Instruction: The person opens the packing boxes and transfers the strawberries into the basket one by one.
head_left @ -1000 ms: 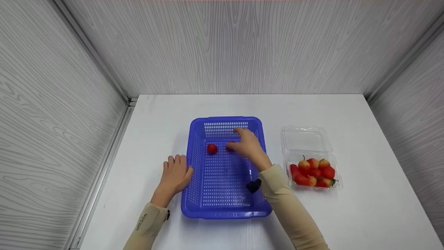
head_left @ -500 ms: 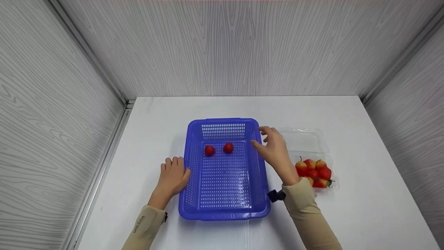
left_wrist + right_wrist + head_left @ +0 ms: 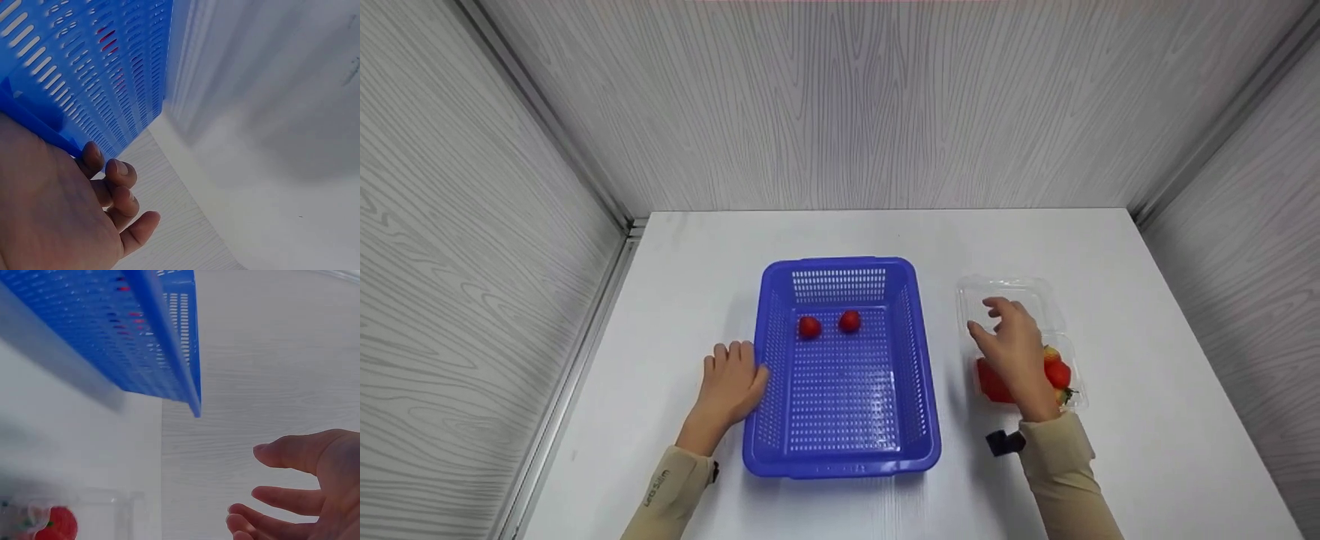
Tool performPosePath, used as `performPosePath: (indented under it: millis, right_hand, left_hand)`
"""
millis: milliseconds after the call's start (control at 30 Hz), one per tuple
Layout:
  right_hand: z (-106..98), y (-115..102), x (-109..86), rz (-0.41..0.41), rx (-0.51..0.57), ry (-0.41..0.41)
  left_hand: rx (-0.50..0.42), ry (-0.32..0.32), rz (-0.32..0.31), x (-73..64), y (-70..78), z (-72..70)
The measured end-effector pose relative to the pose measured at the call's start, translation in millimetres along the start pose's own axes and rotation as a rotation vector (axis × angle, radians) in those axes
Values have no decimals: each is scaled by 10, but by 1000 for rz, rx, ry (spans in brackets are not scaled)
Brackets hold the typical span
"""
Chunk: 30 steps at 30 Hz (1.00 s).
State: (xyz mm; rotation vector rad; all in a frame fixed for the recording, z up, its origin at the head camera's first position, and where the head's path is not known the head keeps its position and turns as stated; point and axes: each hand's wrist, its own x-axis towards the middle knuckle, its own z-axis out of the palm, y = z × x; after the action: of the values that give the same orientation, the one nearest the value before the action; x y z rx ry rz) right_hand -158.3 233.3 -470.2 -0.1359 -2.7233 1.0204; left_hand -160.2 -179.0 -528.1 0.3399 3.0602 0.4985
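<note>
A blue perforated plastic basket [image 3: 844, 405] stands on the white table, with two red strawberries [image 3: 810, 327] on its floor toward the far end. My left hand [image 3: 729, 384] holds its left rim, thumb over the edge and fingers outside; the left wrist view shows those fingers [image 3: 126, 171] lightly bent below the rim. Over a clear clamshell box [image 3: 971, 300] hovers my right hand [image 3: 1012, 352], fingers spread from the thumb and nothing between them. Red and yellowish strawberries [image 3: 1059, 373] fill the near half of the box, some hidden beneath that hand and wrist.
The white table [image 3: 697, 262] ends at a grey wood-grain panel [image 3: 840, 112] behind, with similar panels left and right. The box's lid is folded back, away from me. A strip of table separates the basket from the box.
My right hand has let go of a strawberry in the basket and moved right, over the clamshell box. My left hand stays on the basket's rim.
</note>
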Motion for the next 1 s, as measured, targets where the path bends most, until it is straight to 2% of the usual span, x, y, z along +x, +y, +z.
performPosePath:
  millis: [167, 433, 700, 867, 1000]
  right_hand:
    - [28, 279, -125, 79, -57, -11]
    - [27, 598, -268, 192, -136, 4]
    - [112, 762, -392, 261, -147, -75]
    - [132, 802, -393, 305, -108, -109]
    - [141, 827, -368, 305, -95, -111]
  left_hand:
    - [-1, 6, -2, -40, -31, -4]
    - [-4, 4, -2, 7, -8, -11]
    - [-15, -11, -8, -6, -13, -4]
    - [-9, -6, -4, 3, -8, 3]
    - [-11, 9, 3, 1, -5, 3]
